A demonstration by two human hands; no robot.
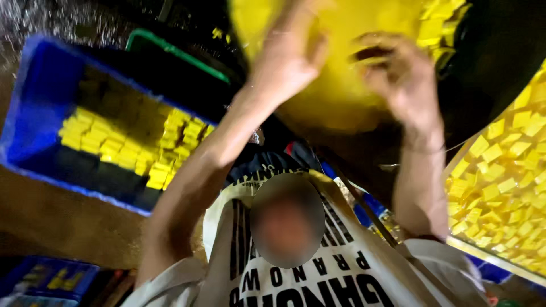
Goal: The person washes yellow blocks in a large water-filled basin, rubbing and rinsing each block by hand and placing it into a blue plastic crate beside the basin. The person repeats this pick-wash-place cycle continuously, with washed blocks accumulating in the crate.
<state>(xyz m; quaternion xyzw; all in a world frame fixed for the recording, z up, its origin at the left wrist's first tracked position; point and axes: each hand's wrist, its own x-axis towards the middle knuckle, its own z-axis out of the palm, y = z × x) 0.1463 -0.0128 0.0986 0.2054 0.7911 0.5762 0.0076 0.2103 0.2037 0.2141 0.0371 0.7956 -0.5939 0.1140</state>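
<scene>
overhead, two bare arms reach up to a big yellow tub [341, 74] filled along its edge with small yellow blocks. the left hand [287, 57] lies flat against the tub's side, fingers [310, 23] stretched open and gripping nothing. the right hand [401, 77] curls its fingers [372, 48] over the tub's rim, closed on it. off to one side, a blue crate [34, 113] holds stacked rows of yellow blocks [131, 145]. on the other side, a clear bag of yellow blocks [506, 187] sits near the right forearm.
</scene>
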